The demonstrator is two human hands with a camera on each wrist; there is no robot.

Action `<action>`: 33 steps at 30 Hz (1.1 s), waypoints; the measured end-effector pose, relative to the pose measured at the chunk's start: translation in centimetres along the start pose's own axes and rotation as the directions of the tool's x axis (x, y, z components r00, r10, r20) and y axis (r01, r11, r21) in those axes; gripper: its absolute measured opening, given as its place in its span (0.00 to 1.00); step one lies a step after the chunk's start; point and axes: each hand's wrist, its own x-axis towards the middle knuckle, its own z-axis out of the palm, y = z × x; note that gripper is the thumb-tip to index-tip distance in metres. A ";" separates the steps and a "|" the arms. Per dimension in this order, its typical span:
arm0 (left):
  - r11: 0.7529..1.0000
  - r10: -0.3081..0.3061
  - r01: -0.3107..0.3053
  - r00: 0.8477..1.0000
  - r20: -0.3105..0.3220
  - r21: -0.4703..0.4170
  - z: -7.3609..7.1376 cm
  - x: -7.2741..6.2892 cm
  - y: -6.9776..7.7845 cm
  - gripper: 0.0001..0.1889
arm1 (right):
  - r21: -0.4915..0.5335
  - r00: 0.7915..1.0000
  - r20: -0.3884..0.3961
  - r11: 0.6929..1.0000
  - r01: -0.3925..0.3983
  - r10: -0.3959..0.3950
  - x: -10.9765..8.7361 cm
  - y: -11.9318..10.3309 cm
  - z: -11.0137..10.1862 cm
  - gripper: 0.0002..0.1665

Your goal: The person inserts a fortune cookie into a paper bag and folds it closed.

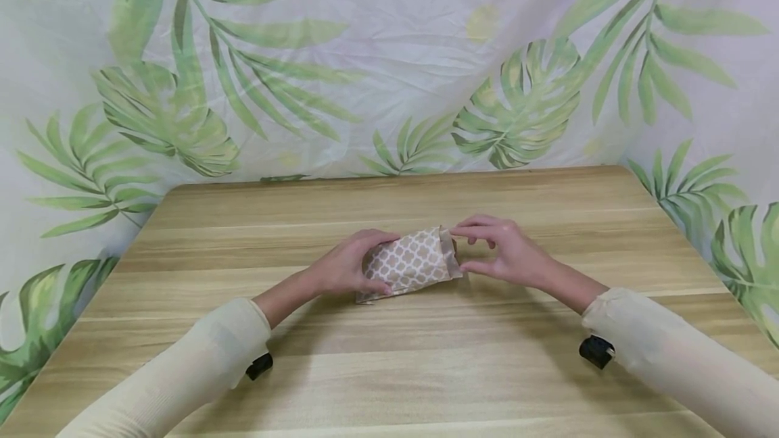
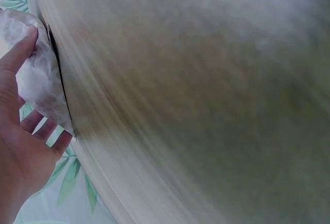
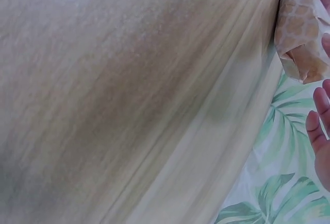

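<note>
Your sleeves (image 1: 164, 370) cross the lower corners; mid-frame, your left hand (image 1: 345, 263) grips the patterned packet (image 1: 410, 262), seemingly opened, any contents not yet out; your right hand (image 1: 511, 253) has fingers apart.

- packet (image 1: 410, 262): tan, white quatrefoil lattice
- table (image 1: 426, 370): light brown, streaked wood grain
- backdrop (image 1: 402, 53): whitish, green leaf print
- sleeves (image 1: 182, 363): plain cream

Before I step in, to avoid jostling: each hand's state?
Left hand: holding the rectangular beige-and-white patterned paper bag.
Right hand: open, at the bag's end.
</note>
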 end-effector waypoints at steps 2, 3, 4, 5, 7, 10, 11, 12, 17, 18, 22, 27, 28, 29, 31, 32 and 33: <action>1.000 0.003 -0.003 1.000 -0.001 0.000 0.0 0.0 0.0 0.48 | -0.011 1.000 0.007 1.000 -0.003 0.003 0.0 0.0 0.1 0.32; 1.000 0.005 -0.005 1.000 -0.002 0.002 0.0 0.0 0.0 0.48 | -0.013 1.000 0.013 1.000 -0.006 0.006 0.0 0.1 0.1 0.33; 1.000 0.006 -0.006 1.000 -0.002 0.001 0.0 0.1 0.0 0.48 | -0.013 1.000 0.019 1.000 -0.008 0.008 0.0 0.0 0.2 0.33; 1.000 0.009 -0.009 1.000 -0.004 0.003 0.0 0.1 -0.1 0.49 | -0.012 1.000 0.027 1.000 -0.011 0.011 0.1 0.0 0.3 0.34; 1.000 0.012 -0.012 1.000 -0.003 0.005 0.0 0.1 0.0 0.49 | -0.008 0.999 0.043 1.000 -0.019 0.019 0.2 -0.1 0.5 0.35; 1.000 0.009 -0.009 1.000 0.002 0.008 0.1 0.1 0.0 0.49 | -0.010 0.997 0.064 1.000 -0.029 0.029 0.4 -0.3 0.8 0.34; 1.000 0.012 -0.012 1.000 0.002 0.011 0.1 0.2 0.0 0.49 | -0.013 0.997 0.067 0.999 -0.033 0.034 0.4 -0.3 0.9 0.34; 1.000 0.009 -0.009 1.000 0.004 0.007 0.1 0.2 0.0 0.49 | -0.014 0.997 0.067 0.999 -0.037 0.038 0.5 -0.3 1.0 0.34; 1.000 0.006 -0.006 1.000 0.003 0.002 0.1 0.1 0.2 0.49 | -0.003 0.998 0.056 0.999 -0.041 0.041 0.5 -0.2 1.1 0.33; 1.000 0.003 -0.003 1.000 0.004 0.001 0.1 0.1 0.2 0.49 | 0.002 0.998 0.054 0.999 -0.041 0.041 0.5 -0.1 1.2 0.33; 1.000 0.004 -0.004 1.000 0.007 0.002 0.1 0.1 0.2 0.49 | 0.008 0.998 0.046 0.999 -0.046 0.046 0.5 0.0 1.4 0.33; 1.000 0.014 -0.014 1.000 0.005 0.005 0.1 0.1 0.2 0.48 | 0.023 0.997 0.033 0.997 -0.076 0.075 0.5 0.0 1.8 0.33; 1.000 0.015 -0.016 1.000 0.004 0.006 0.1 0.1 0.3 0.48 | 0.023 0.996 0.030 0.997 -0.080 0.080 0.5 0.1 2.0 0.33; 1.000 0.017 -0.017 1.000 0.004 0.007 0.1 0.1 0.3 0.48 | 0.024 0.996 0.027 0.996 -0.082 0.081 0.5 0.1 2.1 0.33; 1.000 0.020 -0.020 1.000 0.003 0.009 0.1 0.1 0.4 0.48 | 0.023 0.996 0.023 0.996 -0.085 0.085 0.4 0.2 2.3 0.33; 1.000 0.020 -0.020 1.000 0.002 0.007 0.1 0.1 0.4 0.48 | 0.022 0.996 0.022 0.996 -0.085 0.085 0.4 0.2 2.4 0.33; 1.000 0.020 -0.020 1.000 0.002 0.007 0.1 0.1 0.4 0.48 | 0.020 0.996 0.021 0.996 -0.085 0.085 0.4 0.2 2.5 0.33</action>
